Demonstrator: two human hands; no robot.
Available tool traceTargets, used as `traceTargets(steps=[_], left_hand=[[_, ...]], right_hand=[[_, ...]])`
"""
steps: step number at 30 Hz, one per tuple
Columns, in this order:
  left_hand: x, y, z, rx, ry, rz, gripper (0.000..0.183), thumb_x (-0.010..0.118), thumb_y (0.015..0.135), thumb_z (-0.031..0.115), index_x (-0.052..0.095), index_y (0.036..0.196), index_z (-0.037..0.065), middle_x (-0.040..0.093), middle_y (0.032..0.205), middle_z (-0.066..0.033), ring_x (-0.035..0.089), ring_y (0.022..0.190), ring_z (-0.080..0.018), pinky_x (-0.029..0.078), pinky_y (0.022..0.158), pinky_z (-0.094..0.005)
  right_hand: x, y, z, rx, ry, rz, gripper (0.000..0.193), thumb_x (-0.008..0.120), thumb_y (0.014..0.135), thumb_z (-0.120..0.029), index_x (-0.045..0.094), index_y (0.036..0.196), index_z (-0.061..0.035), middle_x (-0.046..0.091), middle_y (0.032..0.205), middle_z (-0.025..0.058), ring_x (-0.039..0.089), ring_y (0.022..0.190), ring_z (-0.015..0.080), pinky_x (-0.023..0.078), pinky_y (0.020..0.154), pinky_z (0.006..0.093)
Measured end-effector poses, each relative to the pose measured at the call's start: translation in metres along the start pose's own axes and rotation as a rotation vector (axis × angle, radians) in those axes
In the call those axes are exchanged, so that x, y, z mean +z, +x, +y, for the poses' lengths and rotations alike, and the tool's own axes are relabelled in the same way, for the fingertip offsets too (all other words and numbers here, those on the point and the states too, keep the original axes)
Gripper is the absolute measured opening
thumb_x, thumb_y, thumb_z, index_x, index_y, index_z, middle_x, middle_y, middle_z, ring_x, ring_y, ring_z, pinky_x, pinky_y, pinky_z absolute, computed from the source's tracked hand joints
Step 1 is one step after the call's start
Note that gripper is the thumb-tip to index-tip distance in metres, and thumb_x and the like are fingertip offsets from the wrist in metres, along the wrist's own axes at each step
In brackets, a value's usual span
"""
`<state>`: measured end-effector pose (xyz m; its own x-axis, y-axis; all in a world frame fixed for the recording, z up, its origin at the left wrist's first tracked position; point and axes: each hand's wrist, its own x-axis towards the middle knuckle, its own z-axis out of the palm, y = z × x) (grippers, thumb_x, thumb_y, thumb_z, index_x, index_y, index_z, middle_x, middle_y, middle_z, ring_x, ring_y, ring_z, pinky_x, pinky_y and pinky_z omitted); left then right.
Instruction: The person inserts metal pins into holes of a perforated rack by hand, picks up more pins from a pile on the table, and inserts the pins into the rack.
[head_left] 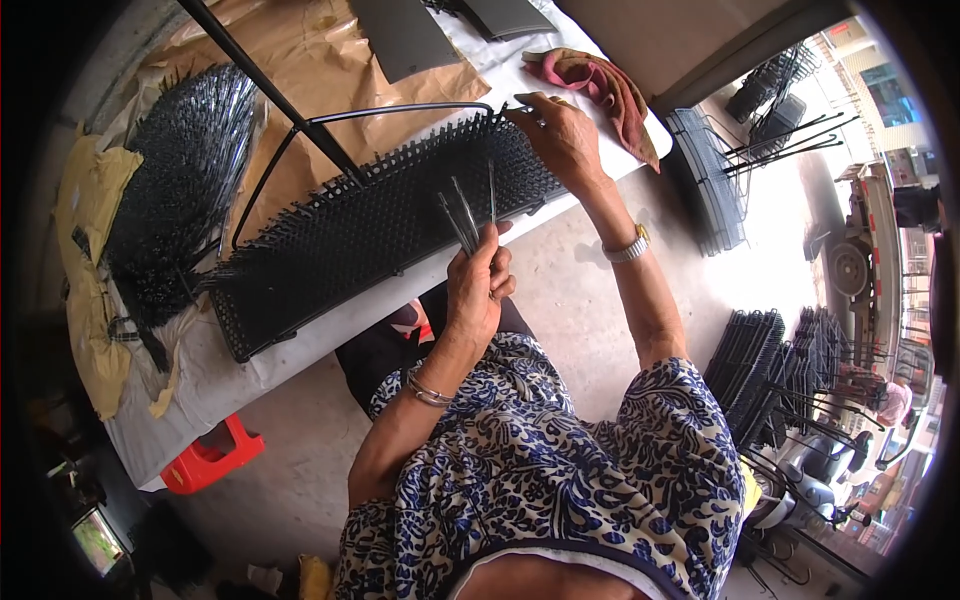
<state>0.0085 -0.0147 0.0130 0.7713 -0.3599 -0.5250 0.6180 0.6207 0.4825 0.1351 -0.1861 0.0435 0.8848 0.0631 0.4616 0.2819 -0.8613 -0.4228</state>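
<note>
A long black perforated mesh panel (390,230) lies slantwise on the white-covered table (260,375), with a bent wire frame (400,107) and a black pole (290,100) along its far side. In front of the panel, my left hand (478,285) is closed round a few thin, shiny strips that look like cable ties (460,220); their tips stick up over the mesh. My right hand (565,140) reaches to the panel's far right corner. Its thumb and forefinger are pinched there near the end of the wire frame; what lies between them is too small to make out.
A big heap of black strips (185,170) lies left on yellow plastic wrapping (95,270). Brown paper (300,60), grey sheets (405,40) and a reddish cloth (600,85) lie behind the panel. A red stool (215,455) stands below the table; stacked black racks (745,365) stand right.
</note>
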Motion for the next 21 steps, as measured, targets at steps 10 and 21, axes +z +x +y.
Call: traceTargets(steps=[10,21], left_hand=[[-0.007,0.005,-0.009,-0.038,-0.020,0.011,0.024,0.059,0.096,0.031,0.059,0.102,0.007,0.042,0.065,0.0030,0.030,0.052,-0.0037,0.025,0.047,-0.0195],[0.002,0.003,-0.003,0.050,0.012,-0.024,0.021,0.061,0.095,0.029,0.057,0.095,0.008,0.045,0.065,0.0032,0.032,0.051,-0.0037,0.026,0.046,-0.0195]], right_hand=[[-0.025,-0.031,-0.027,0.377,0.791,-0.510,0.023,0.061,0.093,-0.016,0.062,0.108,0.0020,0.066,0.090,0.0054,0.059,0.076,0.0082,0.050,0.069,0.0239],[-0.055,-0.024,-0.047,0.392,1.030,-0.407,0.026,0.058,0.094,-0.014,0.058,0.113,0.0047,0.066,0.088,0.0085,0.065,0.075,0.0132,0.054,0.068,0.0258]])
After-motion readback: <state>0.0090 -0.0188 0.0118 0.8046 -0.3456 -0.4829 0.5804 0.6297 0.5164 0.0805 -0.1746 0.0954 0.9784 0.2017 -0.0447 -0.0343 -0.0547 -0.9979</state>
